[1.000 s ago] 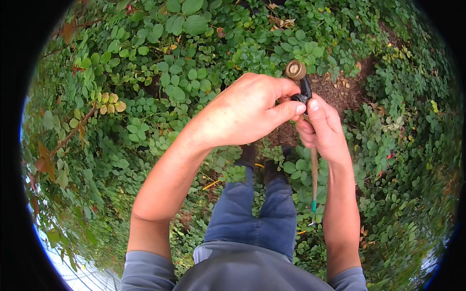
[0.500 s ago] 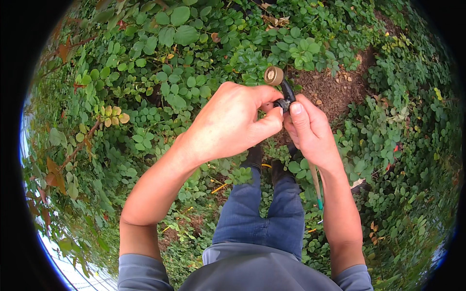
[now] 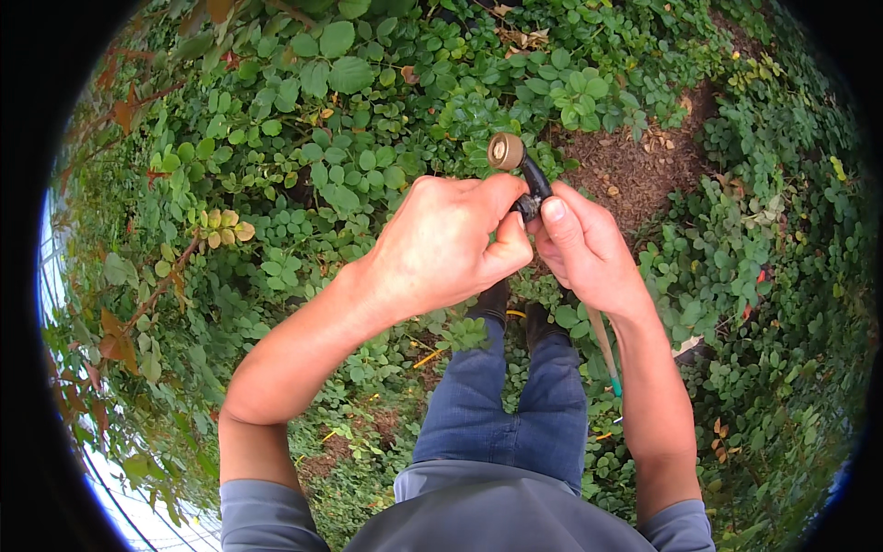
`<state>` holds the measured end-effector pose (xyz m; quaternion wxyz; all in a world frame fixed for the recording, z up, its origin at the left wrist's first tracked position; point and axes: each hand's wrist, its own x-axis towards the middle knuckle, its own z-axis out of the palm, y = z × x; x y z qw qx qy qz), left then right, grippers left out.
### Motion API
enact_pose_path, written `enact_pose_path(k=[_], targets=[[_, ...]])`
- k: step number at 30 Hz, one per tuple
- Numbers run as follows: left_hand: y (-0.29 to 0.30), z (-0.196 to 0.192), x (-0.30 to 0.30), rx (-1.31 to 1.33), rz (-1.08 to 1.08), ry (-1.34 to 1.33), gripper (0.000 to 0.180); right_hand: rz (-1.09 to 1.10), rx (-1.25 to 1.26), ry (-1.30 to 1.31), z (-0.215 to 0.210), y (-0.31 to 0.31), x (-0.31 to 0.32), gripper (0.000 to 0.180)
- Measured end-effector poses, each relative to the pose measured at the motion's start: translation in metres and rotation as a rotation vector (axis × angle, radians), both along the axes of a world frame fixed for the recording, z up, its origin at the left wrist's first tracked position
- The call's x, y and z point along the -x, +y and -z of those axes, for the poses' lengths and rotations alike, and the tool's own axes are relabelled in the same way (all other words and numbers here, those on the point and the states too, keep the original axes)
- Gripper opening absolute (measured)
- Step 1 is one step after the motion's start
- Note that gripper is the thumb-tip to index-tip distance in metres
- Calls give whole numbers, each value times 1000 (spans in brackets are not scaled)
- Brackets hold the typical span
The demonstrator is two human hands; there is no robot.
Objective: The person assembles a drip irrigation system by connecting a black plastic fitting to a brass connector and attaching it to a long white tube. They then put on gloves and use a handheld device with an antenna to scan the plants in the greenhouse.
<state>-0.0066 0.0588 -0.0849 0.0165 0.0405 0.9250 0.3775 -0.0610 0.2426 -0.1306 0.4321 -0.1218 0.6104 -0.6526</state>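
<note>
Both of my hands are close together over the greenery, working on a black curved tube piece (image 3: 534, 178) with a round brass-coloured end (image 3: 506, 152) at its top. My left hand (image 3: 446, 239) is closed, thumb and fingers pinching the lower left part of the black piece. My right hand (image 3: 590, 244) grips its lower right side, thumb laid along it. Fingers cover the lower end. The brass-coloured end tilts up and to the left, free of the hands. I cannot tell exactly what kind of fitting it is.
Leafy low shrubs (image 3: 340, 184) surround me on all sides. A patch of brown mulch (image 3: 635, 175) lies beyond my right hand. Under my right forearm runs a pale stick (image 3: 602, 340) with a green end. Reddish-leaved twigs (image 3: 120, 340) stick out at the far left. Thin yellow pieces (image 3: 428, 359) lie near my legs.
The black piece and its brass-coloured end have shifted slightly left and down, and the piece has turned a little. Both hands keep their grip.
</note>
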Motion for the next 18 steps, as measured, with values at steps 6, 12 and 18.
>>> enact_pose_path(k=[6, 12, 18], targets=[[-7, -18, 10, -63, 145, -112, 16, -9, 61, 2, 3, 1, -2, 36], [-11, -19, 13, 29, 202, -110, 18, -19, 39, -1, 2, 2, -4, 36], [-15, -26, 14, 144, 284, -115, 17, -7, 67, 42, 4, 0, -7, 36]])
